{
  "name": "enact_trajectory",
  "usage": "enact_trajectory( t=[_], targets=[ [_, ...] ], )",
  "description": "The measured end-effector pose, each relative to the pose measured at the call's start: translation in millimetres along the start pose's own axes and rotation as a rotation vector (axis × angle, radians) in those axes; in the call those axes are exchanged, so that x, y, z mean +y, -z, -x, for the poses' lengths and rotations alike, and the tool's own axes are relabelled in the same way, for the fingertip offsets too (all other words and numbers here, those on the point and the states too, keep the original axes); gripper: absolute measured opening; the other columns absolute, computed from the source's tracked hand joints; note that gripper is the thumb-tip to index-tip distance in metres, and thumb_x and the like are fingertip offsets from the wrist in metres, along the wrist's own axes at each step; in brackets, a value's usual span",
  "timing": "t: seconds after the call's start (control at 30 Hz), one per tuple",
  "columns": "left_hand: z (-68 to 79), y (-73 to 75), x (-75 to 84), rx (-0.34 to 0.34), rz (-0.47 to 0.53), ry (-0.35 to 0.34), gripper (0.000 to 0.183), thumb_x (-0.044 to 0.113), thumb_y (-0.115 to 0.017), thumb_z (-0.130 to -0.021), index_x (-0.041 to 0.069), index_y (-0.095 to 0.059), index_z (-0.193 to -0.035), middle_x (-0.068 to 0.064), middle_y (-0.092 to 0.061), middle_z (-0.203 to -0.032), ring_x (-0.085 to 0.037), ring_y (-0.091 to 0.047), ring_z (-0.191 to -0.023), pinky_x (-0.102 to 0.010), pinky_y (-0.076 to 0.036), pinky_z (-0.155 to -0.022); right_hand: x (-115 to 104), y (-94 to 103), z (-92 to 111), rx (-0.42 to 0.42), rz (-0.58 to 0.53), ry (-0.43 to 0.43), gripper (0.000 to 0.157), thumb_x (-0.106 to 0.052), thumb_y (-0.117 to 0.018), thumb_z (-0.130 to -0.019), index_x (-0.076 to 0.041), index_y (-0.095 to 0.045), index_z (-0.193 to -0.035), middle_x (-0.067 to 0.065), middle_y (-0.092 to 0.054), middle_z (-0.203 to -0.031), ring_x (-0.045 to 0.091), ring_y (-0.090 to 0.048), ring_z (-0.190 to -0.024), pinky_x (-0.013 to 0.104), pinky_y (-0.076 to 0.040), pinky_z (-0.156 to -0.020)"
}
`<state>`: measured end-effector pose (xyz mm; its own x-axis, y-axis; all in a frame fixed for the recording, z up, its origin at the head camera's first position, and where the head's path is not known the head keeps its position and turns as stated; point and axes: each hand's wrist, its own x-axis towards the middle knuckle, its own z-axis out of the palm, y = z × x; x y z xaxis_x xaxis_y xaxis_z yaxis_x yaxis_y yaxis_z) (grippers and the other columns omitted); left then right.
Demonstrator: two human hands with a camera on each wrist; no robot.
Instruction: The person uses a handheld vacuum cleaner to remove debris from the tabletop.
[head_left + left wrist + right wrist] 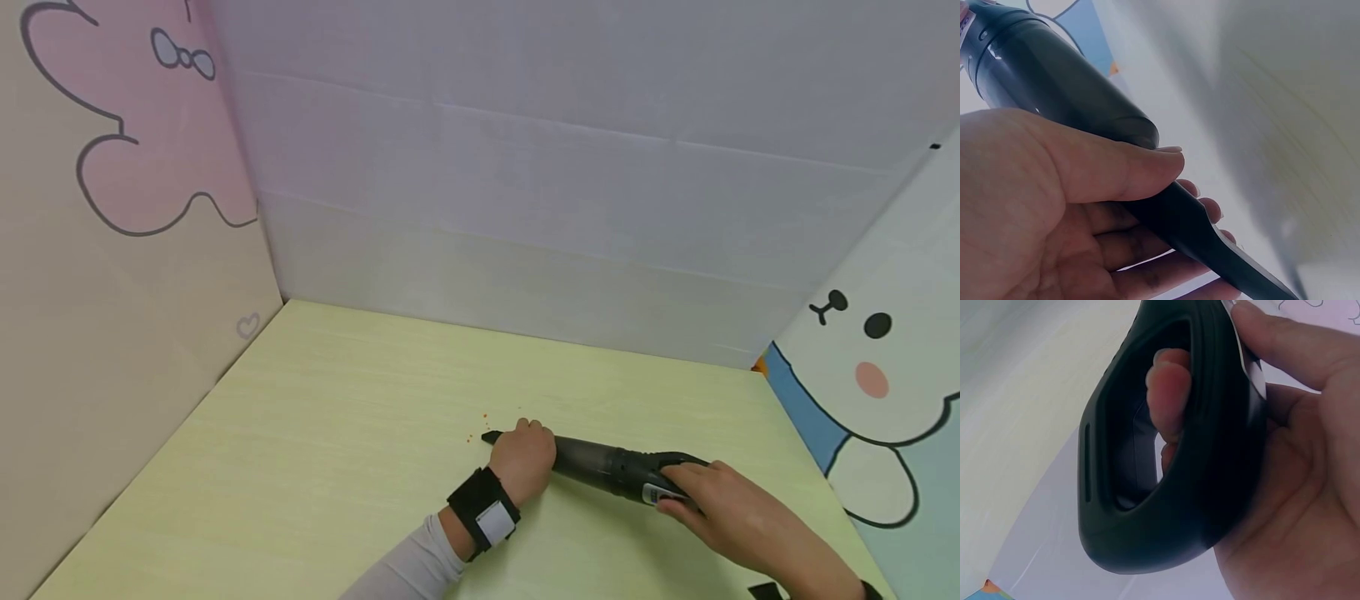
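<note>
A black handheld vacuum cleaner (588,462) lies slantwise low over the pale yellow table, its narrow nozzle (491,437) pointing left. My left hand (522,460) holds it by the front, with thumb and fingers on either side of the nozzle (1175,225) in the left wrist view. At the rear, my right hand (738,508) grips the looped handle (1222,444), fingertips (1169,394) showing through the opening. Several tiny orange crumbs (485,416) are scattered on the table just beyond and left of the nozzle tip.
The yellow tabletop (300,467) meets a plain pale back wall (510,200). A left panel (142,333) with a pink cartoon figure and a right panel (900,467) with a white cartoon figure border the sides. A black strap (483,512) circles the left wrist.
</note>
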<state>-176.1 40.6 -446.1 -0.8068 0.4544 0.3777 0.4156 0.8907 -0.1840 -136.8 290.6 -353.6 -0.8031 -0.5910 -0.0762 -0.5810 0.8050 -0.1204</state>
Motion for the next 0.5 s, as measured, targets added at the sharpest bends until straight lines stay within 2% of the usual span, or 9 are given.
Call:
enact_trajectory(
  t=[0.5],
  targets=[
    [-2.7,-9.2,0.1,0.002,0.025,0.01,0.013,0.022,-0.067,-0.079,0.013,-0.062,-0.07,0.001,-0.05,-0.062,-0.011,-0.046,-0.058,-0.021,-0.036,-0.034,1.4,0.0,-2.4,-0.008,-0.002,-0.001,0.04,-0.05,-0.051,-0.089,-0.014,-0.061,-0.102,-0.015,-0.055,-0.083,0.0,-0.05,-0.068,0.036,-0.045,-0.062]
  ],
)
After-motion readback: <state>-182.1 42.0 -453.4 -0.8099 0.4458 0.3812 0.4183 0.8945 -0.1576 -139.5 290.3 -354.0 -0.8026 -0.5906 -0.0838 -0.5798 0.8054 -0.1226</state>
